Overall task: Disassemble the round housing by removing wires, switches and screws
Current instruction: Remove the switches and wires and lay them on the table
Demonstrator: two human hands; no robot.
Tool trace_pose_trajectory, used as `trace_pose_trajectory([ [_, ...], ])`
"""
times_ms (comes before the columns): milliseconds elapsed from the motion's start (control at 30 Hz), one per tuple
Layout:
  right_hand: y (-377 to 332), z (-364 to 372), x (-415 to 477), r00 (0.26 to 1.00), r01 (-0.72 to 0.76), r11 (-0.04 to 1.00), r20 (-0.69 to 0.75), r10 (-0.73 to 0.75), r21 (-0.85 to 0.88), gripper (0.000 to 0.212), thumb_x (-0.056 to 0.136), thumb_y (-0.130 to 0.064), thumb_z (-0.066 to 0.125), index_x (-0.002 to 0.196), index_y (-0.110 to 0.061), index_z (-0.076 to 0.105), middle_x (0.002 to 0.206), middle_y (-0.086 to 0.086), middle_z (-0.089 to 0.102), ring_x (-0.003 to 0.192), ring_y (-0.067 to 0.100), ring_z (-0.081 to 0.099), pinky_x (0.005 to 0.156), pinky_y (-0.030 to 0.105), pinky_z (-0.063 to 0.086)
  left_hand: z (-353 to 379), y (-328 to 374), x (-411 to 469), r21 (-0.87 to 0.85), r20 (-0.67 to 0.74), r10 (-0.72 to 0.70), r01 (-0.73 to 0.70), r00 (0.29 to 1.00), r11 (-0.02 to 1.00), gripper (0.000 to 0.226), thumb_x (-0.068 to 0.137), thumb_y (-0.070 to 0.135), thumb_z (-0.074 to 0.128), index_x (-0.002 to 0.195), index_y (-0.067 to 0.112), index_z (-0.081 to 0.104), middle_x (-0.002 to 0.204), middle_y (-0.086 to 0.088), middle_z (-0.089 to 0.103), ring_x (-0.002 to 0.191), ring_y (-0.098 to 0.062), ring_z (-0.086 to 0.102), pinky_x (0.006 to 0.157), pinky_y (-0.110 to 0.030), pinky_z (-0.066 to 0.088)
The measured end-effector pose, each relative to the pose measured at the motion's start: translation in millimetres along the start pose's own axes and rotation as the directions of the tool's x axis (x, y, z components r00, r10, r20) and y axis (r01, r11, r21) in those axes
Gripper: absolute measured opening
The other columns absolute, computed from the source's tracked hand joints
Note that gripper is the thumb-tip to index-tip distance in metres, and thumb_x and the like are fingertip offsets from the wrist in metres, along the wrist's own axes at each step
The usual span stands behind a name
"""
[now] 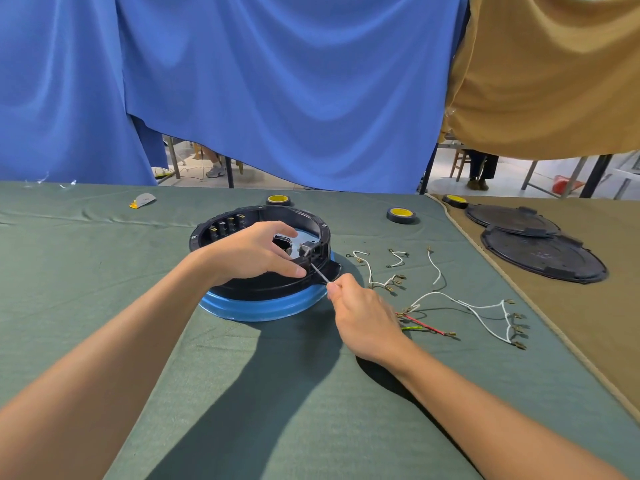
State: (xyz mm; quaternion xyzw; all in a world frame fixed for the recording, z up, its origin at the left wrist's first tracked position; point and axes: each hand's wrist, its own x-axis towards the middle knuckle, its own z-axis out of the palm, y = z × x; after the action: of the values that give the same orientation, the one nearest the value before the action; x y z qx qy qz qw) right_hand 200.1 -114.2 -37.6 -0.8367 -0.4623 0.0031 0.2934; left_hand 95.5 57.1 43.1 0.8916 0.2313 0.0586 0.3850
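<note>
on the green-covered desk (pixel 242 393), the right hand (pixel 363 317) pinches a thin metal tool (pixel 320 274); its tip reaches a small part at the right rim of the round housing (pixel 263 308). the left hand (pixel 256 252) grips that rim, fingers curled inside and thumb on the outer wall. the housing, black on a blue base, sits mid-desk. loose wires (pixel 485 306) lie to its right. behind it are tape rolls (pixel 401 215), and at far right two black lids (pixel 543 254).
</note>
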Motion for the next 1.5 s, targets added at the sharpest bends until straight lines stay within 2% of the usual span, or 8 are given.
trace_pose_trajectory([
  [300,-12.9,11.3,-10.4,0.949,0.117,0.908,-0.223,-0.221,-0.403,0.025,0.104,-0.028,0.018,0.101,-0.015,0.040,0.091,0.007,0.069,0.072,0.032,0.062,0.073,0.042,0.030,-0.4,0.6,-0.3,0.023,0.005,-0.007,0.006,1.000,1.000,0.071,0.077,0.033,0.082,0.139,0.030,0.045,0.107,0.004,0.068,0.098,-0.004,0.060,0.090,-0.029,0.037],
  [467,-14.8,-7.1,-3.0,0.901,0.117,0.850,-0.305,-0.309,-0.513,0.018,0.090,-0.023,0.061,0.077,-0.013,0.057,0.059,0.005,0.065,0.046,0.030,0.060,0.057,0.034,0.042,-0.8,-0.2,-0.9,0.022,0.009,-0.005,0.005,1.000,1.000,0.071,0.078,0.033,0.081,0.139,0.029,0.045,0.106,0.006,0.070,0.098,-0.006,0.063,0.093,-0.031,0.038],
  [633,-8.2,-48.7,27.3,0.903,0.322,0.718,-0.027,-0.428,-0.617,0.025,0.098,-0.036,0.042,0.077,-0.021,0.040,0.072,0.005,0.067,0.058,0.032,0.056,0.056,0.033,0.026,-0.4,0.0,-0.4,0.016,0.018,-0.005,0.004,1.000,1.000,0.071,0.078,0.031,0.081,0.140,0.027,0.044,0.109,0.001,0.070,0.097,-0.009,0.064,0.094,-0.031,0.042],
  [800,-10.9,-18.5,22.4,0.955,0.199,0.926,-0.147,-0.257,-0.321,0.029,0.101,-0.036,0.034,0.095,-0.014,0.051,0.089,0.015,0.067,0.082,0.041,0.062,0.062,0.040,0.036,-0.2,0.4,-1.5,0.019,0.018,-0.002,0.002,1.000,1.000,0.071,0.078,0.032,0.081,0.139,0.029,0.044,0.104,0.006,0.069,0.095,-0.004,0.062,0.084,-0.025,0.041],
  [933,-11.6,0.4,11.6,0.885,0.242,0.935,-0.335,-0.323,-0.260,0.020,0.100,-0.030,0.043,0.103,-0.011,0.045,0.070,0.012,0.069,0.060,0.042,0.063,0.050,0.040,0.040,-1.0,0.6,-1.8,0.010,0.008,-0.016,0.016,1.000,1.000,0.071,0.078,0.032,0.081,0.139,0.030,0.044,0.099,0.012,0.066,0.095,-0.003,0.060,0.089,-0.028,0.037],
  [1133,-14.2,12.5,10.6,0.875,0.095,0.992,-0.468,-0.122,-0.081,0.004,0.100,-0.014,0.038,0.100,-0.010,0.038,0.070,0.013,0.065,0.063,0.039,0.064,0.047,0.033,0.029,-0.5,0.5,-2.3,0.007,0.007,-0.015,0.015,1.000,1.000,0.069,0.079,0.031,0.080,0.138,0.031,0.044,0.095,0.014,0.066,0.095,-0.004,0.061,0.092,-0.031,0.038],
  [1333,-11.2,10.2,15.0,0.962,-0.052,0.979,-0.253,0.102,0.196,0.017,0.093,-0.006,0.031,0.096,-0.021,0.022,0.083,0.010,0.056,0.079,0.038,0.055,0.062,0.038,0.029,-0.6,0.0,-0.9,0.004,0.006,-0.014,0.014,1.000,1.000,0.069,0.080,0.031,0.080,0.138,0.032,0.044,0.095,0.015,0.065,0.094,-0.002,0.060,0.090,-0.030,0.037],
  [1500,-12.4,3.6,22.2,0.929,-0.343,0.788,0.058,0.366,0.511,0.021,0.085,-0.009,0.032,0.101,-0.022,0.031,0.078,0.007,0.058,0.064,0.021,0.048,0.057,0.030,0.035,0.5,-1.4,0.0,0.000,-0.010,-0.012,0.012,1.000,1.000,0.069,0.077,0.031,0.082,0.136,0.033,0.046,0.098,0.012,0.066,0.094,-0.002,0.061,0.080,-0.024,0.039],
])
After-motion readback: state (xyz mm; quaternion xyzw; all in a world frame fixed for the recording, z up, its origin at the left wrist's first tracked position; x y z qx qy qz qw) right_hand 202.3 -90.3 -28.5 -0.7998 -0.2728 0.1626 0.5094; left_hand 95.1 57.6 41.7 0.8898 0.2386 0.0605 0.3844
